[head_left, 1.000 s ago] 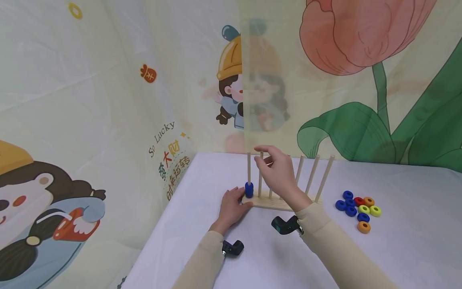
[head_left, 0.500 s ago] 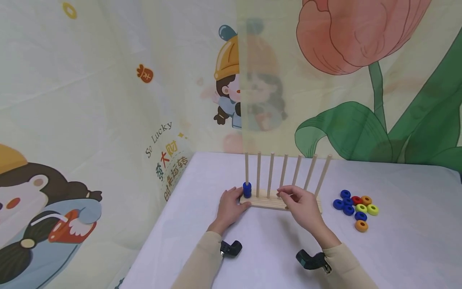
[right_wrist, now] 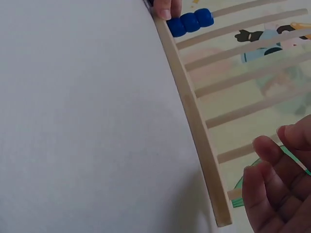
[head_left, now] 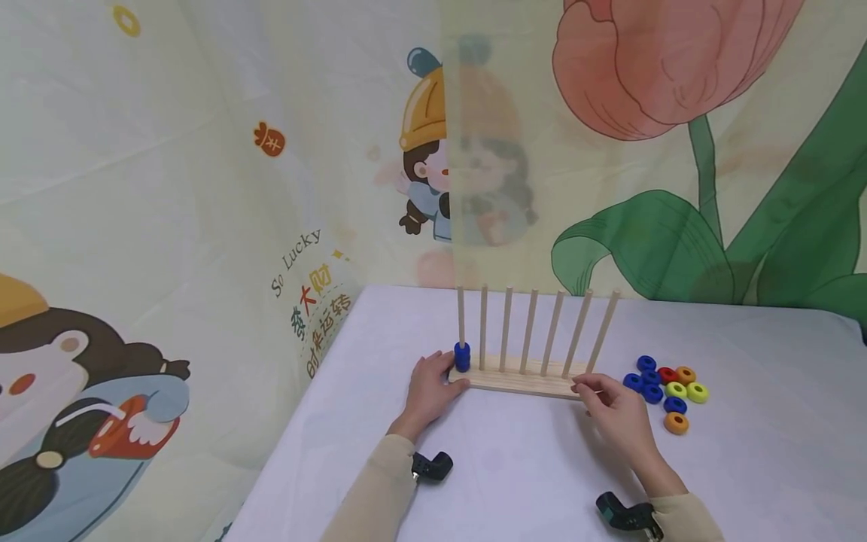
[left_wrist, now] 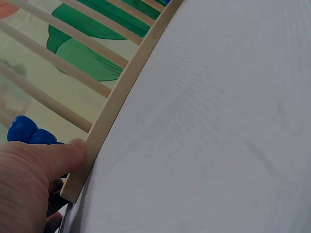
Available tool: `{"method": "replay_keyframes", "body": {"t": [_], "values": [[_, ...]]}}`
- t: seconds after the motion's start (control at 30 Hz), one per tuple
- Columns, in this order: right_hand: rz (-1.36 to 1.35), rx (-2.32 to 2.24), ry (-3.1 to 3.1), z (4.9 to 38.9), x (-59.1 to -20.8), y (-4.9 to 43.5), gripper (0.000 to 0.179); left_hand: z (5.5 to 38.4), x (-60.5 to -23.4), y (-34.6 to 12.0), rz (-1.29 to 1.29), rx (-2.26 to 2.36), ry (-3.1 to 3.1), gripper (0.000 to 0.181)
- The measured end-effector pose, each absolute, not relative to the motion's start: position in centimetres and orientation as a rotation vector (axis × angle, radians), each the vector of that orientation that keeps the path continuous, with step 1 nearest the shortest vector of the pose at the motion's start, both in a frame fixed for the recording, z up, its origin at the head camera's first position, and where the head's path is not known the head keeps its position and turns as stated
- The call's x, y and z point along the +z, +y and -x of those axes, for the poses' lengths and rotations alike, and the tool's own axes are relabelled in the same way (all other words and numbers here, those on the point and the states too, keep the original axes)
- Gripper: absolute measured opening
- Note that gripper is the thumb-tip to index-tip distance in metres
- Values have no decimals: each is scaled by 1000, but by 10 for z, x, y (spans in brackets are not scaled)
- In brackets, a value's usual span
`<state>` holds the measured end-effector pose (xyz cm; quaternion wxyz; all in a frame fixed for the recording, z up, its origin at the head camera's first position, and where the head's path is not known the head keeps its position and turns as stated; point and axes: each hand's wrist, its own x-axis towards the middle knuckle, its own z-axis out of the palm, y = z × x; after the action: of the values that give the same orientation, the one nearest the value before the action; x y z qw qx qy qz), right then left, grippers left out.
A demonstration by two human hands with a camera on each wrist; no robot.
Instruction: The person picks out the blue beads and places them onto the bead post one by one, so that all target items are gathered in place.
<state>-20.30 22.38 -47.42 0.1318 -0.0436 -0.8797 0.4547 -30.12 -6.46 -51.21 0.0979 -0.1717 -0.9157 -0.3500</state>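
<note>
The wooden peg rack [head_left: 518,379] stands on the white worktop [head_left: 515,467] with 7 upright pegs. The leftmost peg [head_left: 461,316] carries a short stack of blue rings [head_left: 463,357]; their exact count cannot be read from the head view.

The left hand [head_left: 431,391] presses its thumb against the left end of the rack base, with the fingers curled round that end. In the left wrist view the thumb [left_wrist: 58,155] sits flat on the base edge, just beside the blue rings.

The right hand [head_left: 612,410] is at the right end of the base, holding nothing. Its fingers [right_wrist: 272,160] are loosely bent and appear just clear of the wood; actual contact cannot be confirmed.

The loose rings [head_left: 667,388] lie in a cluster on the worktop, near the right hand: blue, red, orange and yellow-green.

Risks, as judged from this position:
- The base is narrow and the pegs are tall. A sideways knock from the right hand could tip or slide the rack if the left hand's brace slackens.
- The loose rings are round and touching. A sweep of the sleeve could scatter them or roll 1 off the worktop.
</note>
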Motion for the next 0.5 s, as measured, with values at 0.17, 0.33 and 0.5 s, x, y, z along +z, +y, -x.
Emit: {"method": "replay_keyframes", "body": {"t": [0.17, 0.33, 0.5], "values": [[156, 1214, -2630, 203, -486, 231, 23, 301, -513, -65, 514, -1037, -2703, 55], [252, 1113, -2668, 199, -491, 238, 24, 299, -514, -65, 508, -1063, -2698, 54], [463, 1085, -2553, 196, -490, 252, 25, 299, -511, -65, 510, -1066, -2693, 54]]}}
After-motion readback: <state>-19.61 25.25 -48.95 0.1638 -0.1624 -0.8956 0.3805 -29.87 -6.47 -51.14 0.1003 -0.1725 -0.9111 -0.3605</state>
